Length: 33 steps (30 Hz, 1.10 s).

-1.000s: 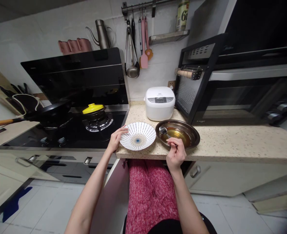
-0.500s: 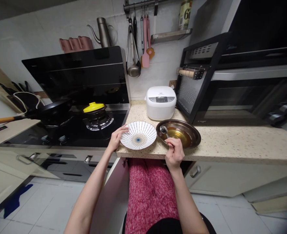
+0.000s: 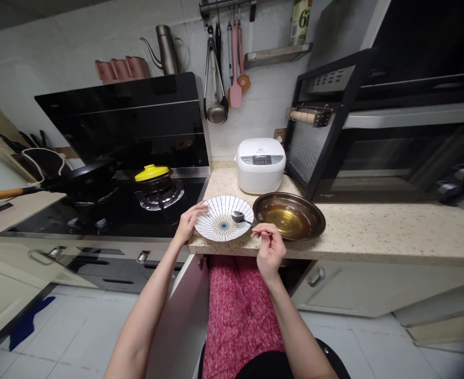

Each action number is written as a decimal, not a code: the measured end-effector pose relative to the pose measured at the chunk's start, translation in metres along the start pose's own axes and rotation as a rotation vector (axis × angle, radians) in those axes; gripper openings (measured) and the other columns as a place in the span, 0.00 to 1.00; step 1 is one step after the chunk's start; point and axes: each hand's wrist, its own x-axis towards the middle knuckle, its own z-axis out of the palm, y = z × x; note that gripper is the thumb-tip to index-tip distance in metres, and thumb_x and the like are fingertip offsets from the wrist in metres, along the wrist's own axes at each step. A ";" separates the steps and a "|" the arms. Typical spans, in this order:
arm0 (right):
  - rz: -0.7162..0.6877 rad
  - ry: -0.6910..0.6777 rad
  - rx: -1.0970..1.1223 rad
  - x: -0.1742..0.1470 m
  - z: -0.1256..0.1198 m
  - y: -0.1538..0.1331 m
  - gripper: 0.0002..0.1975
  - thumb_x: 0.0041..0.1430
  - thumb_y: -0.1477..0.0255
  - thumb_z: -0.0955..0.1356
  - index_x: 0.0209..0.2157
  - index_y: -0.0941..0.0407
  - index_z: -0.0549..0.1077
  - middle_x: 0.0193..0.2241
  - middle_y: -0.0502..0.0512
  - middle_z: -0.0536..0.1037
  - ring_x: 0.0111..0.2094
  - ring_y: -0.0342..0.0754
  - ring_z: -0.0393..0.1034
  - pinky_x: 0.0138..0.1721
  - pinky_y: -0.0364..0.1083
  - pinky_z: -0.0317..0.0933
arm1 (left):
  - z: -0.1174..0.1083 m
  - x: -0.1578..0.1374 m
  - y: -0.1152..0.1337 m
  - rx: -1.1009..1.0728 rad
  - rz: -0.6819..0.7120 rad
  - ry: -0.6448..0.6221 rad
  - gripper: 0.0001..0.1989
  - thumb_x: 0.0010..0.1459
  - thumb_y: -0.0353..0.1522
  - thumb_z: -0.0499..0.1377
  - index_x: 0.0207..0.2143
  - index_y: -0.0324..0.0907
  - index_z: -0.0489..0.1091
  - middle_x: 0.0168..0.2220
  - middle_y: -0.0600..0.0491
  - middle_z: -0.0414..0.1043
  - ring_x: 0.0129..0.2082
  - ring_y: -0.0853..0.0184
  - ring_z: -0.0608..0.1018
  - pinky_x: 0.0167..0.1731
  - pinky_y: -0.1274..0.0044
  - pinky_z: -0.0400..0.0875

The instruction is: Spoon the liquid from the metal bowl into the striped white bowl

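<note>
Spoon [image 3: 238, 216] now leftward, apparently in grip [image 3: 271, 249]

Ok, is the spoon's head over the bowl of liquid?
No, the right hand holds the spoon with its head over the striped plate.

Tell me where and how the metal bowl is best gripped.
The metal bowl is probably best gripped by its flared right rim, coming from the right, since its left edge crowds the plate. Keep it level: it appears to hold liquid.
</note>
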 end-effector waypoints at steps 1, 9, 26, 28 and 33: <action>0.005 -0.032 -0.001 -0.002 0.002 0.002 0.11 0.72 0.70 0.62 0.36 0.53 0.73 0.31 0.51 0.75 0.30 0.44 0.70 0.33 0.45 0.66 | 0.000 0.000 0.000 0.003 -0.003 0.000 0.28 0.70 0.49 0.49 0.44 0.41 0.82 0.53 0.42 0.80 0.64 0.47 0.73 0.63 0.53 0.65; -0.012 -0.128 -0.086 -0.008 0.009 0.012 0.12 0.72 0.71 0.61 0.36 0.53 0.73 0.31 0.51 0.76 0.30 0.44 0.70 0.34 0.44 0.66 | 0.000 0.000 -0.002 0.009 -0.005 -0.004 0.29 0.70 0.50 0.48 0.44 0.41 0.82 0.53 0.41 0.80 0.64 0.47 0.73 0.64 0.53 0.65; 0.282 -0.179 0.146 -0.006 0.007 0.014 0.14 0.71 0.61 0.64 0.33 0.52 0.73 0.31 0.50 0.77 0.27 0.43 0.67 0.30 0.43 0.64 | -0.001 0.000 -0.003 0.013 -0.001 -0.005 0.29 0.70 0.50 0.49 0.43 0.41 0.82 0.53 0.40 0.80 0.64 0.47 0.73 0.63 0.53 0.65; 0.316 -0.182 0.198 -0.005 0.007 0.014 0.14 0.70 0.59 0.65 0.33 0.53 0.73 0.30 0.50 0.77 0.26 0.42 0.68 0.30 0.43 0.64 | 0.000 0.000 -0.003 0.015 -0.002 -0.006 0.29 0.70 0.50 0.49 0.43 0.41 0.82 0.53 0.40 0.80 0.64 0.47 0.73 0.63 0.53 0.65; 0.379 -0.152 0.290 -0.004 0.007 0.016 0.15 0.68 0.58 0.67 0.32 0.53 0.72 0.30 0.50 0.77 0.26 0.42 0.68 0.29 0.43 0.65 | -0.001 0.000 -0.002 0.012 0.001 -0.010 0.29 0.71 0.50 0.48 0.44 0.40 0.82 0.53 0.40 0.79 0.64 0.47 0.73 0.63 0.53 0.65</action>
